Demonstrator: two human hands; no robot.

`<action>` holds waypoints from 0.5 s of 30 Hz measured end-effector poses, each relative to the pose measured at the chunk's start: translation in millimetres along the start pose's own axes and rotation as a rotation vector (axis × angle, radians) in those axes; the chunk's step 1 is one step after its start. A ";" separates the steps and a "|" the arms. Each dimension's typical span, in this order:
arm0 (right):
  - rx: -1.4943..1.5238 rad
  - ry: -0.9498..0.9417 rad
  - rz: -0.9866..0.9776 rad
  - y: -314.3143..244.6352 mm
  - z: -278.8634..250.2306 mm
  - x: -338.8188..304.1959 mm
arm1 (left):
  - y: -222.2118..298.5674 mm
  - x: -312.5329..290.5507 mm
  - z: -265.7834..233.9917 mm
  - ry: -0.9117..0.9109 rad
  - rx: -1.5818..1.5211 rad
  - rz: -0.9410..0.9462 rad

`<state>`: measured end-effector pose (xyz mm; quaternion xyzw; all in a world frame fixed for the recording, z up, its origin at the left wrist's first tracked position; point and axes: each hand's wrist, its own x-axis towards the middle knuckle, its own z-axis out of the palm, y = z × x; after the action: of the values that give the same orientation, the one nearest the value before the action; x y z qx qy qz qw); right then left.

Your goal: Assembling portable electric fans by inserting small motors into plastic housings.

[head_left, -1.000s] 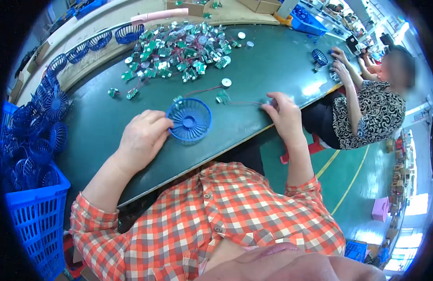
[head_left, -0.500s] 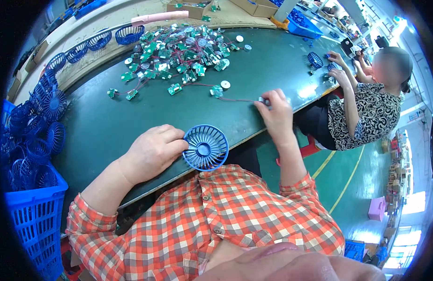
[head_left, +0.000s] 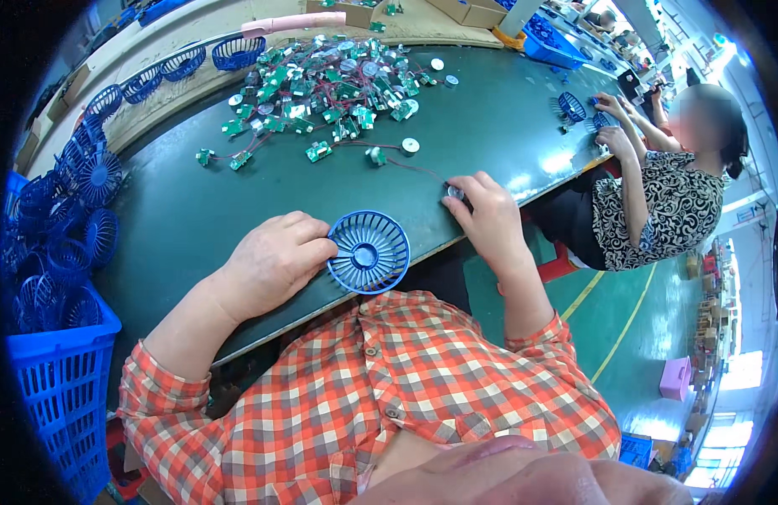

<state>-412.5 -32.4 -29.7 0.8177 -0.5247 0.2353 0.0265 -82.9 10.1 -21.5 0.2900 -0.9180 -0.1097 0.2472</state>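
Observation:
My left hand (head_left: pixel 279 261) pinches the rim of a round blue fan guard (head_left: pixel 381 273), its slatted bowl facing up at the table's front edge. To its right, my right hand (head_left: pixel 486 215) grips a small round silvery disc (head_left: pixel 455 194) between thumb and fingers. A thin dark red wire (head_left: pixel 418 171) runs from this disc to a small green circuit board (head_left: pixel 375 156) lying on the table. Close by that board lies another pale round disc (head_left: pixel 410 146), and a second green board (head_left: pixel 318 151) sits to its left.
A pile of wired circuit boards (head_left: pixel 330 84) covers the far middle of the green table (head_left: pixel 187 202). Blue fan guards (head_left: pixel 94 181) heap over a blue crate (head_left: pixel 65 337) at left; several line the far ledge. A co-worker (head_left: pixel 658 194) sits at right, handling blue guards.
My right hand has come left, nearer the fan guard, with the disc now plainer to see. The wired board has shifted slightly left. My left hand keeps its grip on the guard.

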 end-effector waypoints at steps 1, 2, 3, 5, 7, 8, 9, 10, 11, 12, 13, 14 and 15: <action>0.002 -0.004 0.000 -2.1 -2.1 2.8 | 0.8 -0.1 0.2 0.007 0.006 0.004; 0.047 -0.033 0.024 -5.3 -4.2 5.9 | 1.8 0.0 0.2 0.006 0.004 0.001; 0.092 -0.064 0.048 -10.4 -7.1 7.7 | 2.8 0.3 -0.1 0.013 0.008 -0.002; 0.193 -0.064 -0.044 -32.0 -14.7 8.2 | 3.3 -0.5 1.7 0.020 0.007 -0.010; 0.294 -0.053 -0.284 -55.6 -22.4 9.3 | 4.7 -1.7 2.7 0.021 0.011 -0.015; 0.283 -0.086 -0.370 -65.4 -20.9 9.6 | 4.5 -1.7 3.7 0.014 0.004 -0.027; 0.275 -0.120 -0.456 -72.5 -19.8 10.0 | 3.9 -1.0 5.1 0.015 0.011 -0.026; 0.248 -0.180 -0.490 -78.7 -19.5 10.3 | 3.5 -2.1 5.9 0.010 0.018 -0.034; 0.281 -0.202 -0.496 -84.8 -18.6 10.5 | 4.4 -4.3 6.8 -0.005 0.010 -0.070; 0.237 -0.247 -0.519 -86.7 -18.3 13.1 | 3.5 -2.4 8.1 0.020 0.045 -0.033; 0.193 -0.293 -0.547 -88.3 -18.3 15.7 | 3.1 -1.3 8.9 0.045 0.080 0.002; 0.236 -0.275 -0.556 -88.1 -16.7 18.2 | 1.8 0.2 9.9 0.048 0.090 0.013; 0.215 -0.254 -0.566 -89.8 -14.6 19.8 | 0.7 0.9 9.6 0.052 0.099 0.024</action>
<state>-332.8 -4.7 9.7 0.9520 -0.2481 0.1685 -0.0613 -88.8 10.7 -29.0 0.2937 -0.9190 -0.0536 0.2575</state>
